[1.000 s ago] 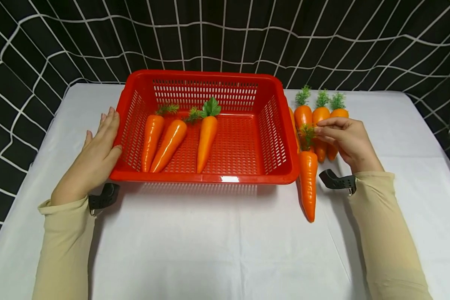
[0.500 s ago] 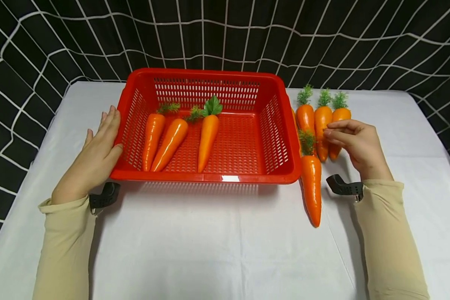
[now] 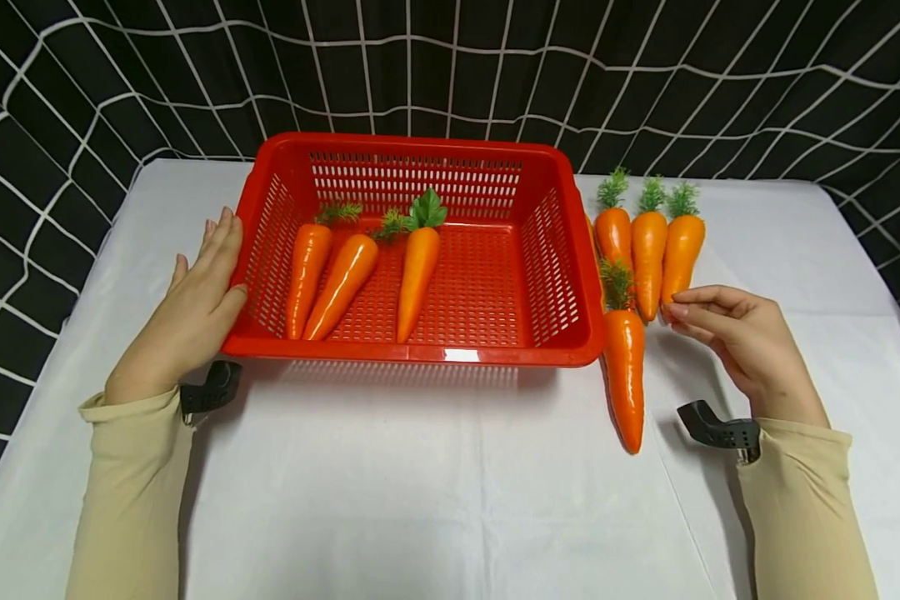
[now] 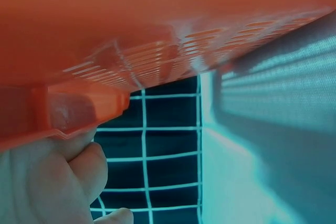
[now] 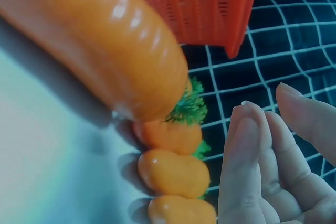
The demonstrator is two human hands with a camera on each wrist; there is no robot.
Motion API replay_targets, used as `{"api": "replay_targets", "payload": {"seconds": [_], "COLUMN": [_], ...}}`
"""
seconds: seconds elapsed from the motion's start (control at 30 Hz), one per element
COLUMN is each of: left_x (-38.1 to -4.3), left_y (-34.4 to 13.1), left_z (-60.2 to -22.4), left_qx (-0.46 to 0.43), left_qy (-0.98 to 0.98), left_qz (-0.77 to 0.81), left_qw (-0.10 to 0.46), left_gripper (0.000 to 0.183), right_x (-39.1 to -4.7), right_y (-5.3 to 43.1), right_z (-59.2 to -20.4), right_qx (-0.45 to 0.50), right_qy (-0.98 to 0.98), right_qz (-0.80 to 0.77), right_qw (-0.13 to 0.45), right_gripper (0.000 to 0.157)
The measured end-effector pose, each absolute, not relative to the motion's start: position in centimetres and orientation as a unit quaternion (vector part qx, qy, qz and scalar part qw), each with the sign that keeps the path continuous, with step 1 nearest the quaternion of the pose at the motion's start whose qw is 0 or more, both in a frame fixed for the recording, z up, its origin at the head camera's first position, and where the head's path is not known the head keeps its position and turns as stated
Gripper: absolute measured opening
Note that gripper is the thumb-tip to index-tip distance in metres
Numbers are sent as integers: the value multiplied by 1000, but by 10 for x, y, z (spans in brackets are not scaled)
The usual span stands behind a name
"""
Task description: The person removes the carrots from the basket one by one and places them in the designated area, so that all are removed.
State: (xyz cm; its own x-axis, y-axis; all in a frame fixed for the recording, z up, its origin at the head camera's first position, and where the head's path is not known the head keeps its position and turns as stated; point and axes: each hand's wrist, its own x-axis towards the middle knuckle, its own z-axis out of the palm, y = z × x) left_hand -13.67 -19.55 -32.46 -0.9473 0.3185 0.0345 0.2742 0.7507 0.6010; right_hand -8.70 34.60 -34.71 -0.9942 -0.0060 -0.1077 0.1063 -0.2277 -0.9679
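With straight fingers, my left hand (image 3: 183,308) presses flat against the left side of the red basket (image 3: 412,356); the left wrist view shows its fingers at the basket's rim (image 4: 58,129). Inside the basket lie three carrots, a left one (image 3: 309,271), a middle one (image 3: 343,285) and a right one (image 3: 420,279). My right hand (image 3: 750,346) holds nothing, its fingertips right by the lower tip of the rightmost loose carrot (image 3: 684,250). The right wrist view shows thumb and fingers apart. A front carrot (image 3: 626,379) lies by the basket's right corner.
Beside the rightmost carrot lie two more, a middle carrot (image 3: 648,254) and a left carrot (image 3: 612,236), tops toward the back. A sliver of another carrot (image 3: 592,237) shows along the basket's right wall. A black curtain with white grid lines (image 3: 450,83) stands behind the white-covered table (image 3: 420,500).
My right hand has let go of the front carrot's leafy top and moved right and nearer to me. That carrot has settled slightly right and nearer. My left hand stays at the basket.
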Motion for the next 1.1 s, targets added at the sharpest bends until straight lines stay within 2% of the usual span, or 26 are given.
{"api": "replay_targets", "payload": {"seconds": [0.47,0.73,1.1], "left_x": [-136,-139,-139], "left_y": [-204,-197,-195], "left_z": [-317,-322,-324], "left_qx": [152,167,161], "left_qy": [936,935,937], "left_qz": [317,311,311], "left_qw": [13,22,17], "left_gripper": [63,63,63], "right_x": [-106,-115,-143], "right_y": [309,289,234], "right_z": [-310,-293,-264], "right_qx": [-9,-47,-104], "right_qy": [639,642,693], "right_qz": [-769,-761,-704], "right_qw": [32,80,119], "right_gripper": [17,22,16]}}
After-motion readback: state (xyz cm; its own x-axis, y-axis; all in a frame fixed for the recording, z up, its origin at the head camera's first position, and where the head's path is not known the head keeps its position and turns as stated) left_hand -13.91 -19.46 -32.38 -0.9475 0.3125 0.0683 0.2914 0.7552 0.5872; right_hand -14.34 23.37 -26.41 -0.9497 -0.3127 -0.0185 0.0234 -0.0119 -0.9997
